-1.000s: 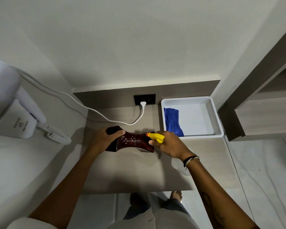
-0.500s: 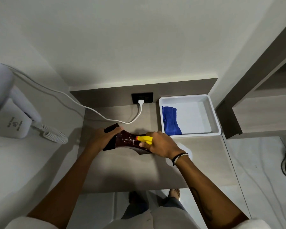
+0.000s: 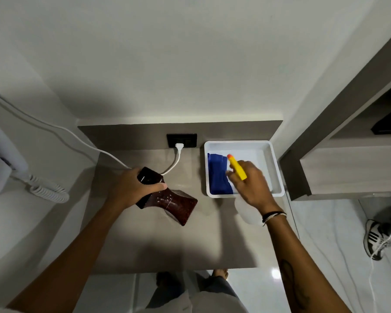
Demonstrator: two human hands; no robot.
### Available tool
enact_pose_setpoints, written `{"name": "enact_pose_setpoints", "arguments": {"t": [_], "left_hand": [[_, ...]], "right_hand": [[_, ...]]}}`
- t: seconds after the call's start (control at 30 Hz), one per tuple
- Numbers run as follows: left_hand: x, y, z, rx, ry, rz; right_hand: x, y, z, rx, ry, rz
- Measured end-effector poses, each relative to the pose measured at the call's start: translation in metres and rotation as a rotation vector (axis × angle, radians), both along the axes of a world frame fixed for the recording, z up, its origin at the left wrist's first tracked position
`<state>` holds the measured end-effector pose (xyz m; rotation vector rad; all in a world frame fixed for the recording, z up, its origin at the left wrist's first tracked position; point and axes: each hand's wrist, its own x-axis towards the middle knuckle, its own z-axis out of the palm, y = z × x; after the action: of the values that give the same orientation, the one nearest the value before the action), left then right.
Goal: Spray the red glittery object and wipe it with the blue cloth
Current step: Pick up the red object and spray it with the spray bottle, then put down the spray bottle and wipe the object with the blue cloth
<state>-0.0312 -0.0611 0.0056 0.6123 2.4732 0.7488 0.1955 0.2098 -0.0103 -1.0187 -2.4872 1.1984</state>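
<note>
The red glittery object [image 3: 175,205], dark red and waisted like an hourglass, lies tilted on the grey counter [image 3: 163,242]. My left hand [image 3: 133,188] grips its black upper end. My right hand [image 3: 249,185] holds a spray bottle with a yellow head and orange tip [image 3: 236,168] and a pale translucent body below the wrist. That hand hovers over the white tray [image 3: 276,168], beside the folded blue cloth [image 3: 218,175] lying along the tray's left side.
A white cable [image 3: 95,147] runs from the wall to a black socket [image 3: 182,140] behind the counter. A wall-mounted hair dryer with a coiled cord [image 3: 47,192] hangs at left. Grey shelving [image 3: 347,168] stands right; a shoe [image 3: 376,240] lies on the floor.
My right hand has carried the spray bottle away from the red object, right and back over the tray. My left hand has swung the object's free end toward me.
</note>
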Motion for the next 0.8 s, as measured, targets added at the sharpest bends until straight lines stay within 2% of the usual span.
{"name": "enact_pose_setpoints", "arguments": {"t": [0.1,0.2,0.33,0.53,0.7,0.8], "left_hand": [[0.004,0.014,0.008,-0.041,0.146,-0.201],[0.011,0.027,0.013,-0.167,0.235,-0.358],[0.017,0.035,0.012,-0.209,0.252,-0.430],[0.024,0.038,0.010,-0.196,0.270,-0.478],[0.025,0.040,0.004,-0.209,0.330,-0.508],[0.025,0.042,-0.001,-0.203,0.372,-0.531]], "right_hand": [[-0.001,0.027,0.006,0.024,0.116,-0.106],[-0.009,0.045,-0.003,-0.037,0.167,-0.192],[-0.025,0.057,-0.027,-0.117,0.244,-0.255],[-0.039,0.062,-0.053,-0.110,0.303,-0.315],[-0.030,0.062,-0.070,-0.078,0.291,-0.384],[-0.020,0.065,-0.078,-0.126,0.248,-0.389]]}}
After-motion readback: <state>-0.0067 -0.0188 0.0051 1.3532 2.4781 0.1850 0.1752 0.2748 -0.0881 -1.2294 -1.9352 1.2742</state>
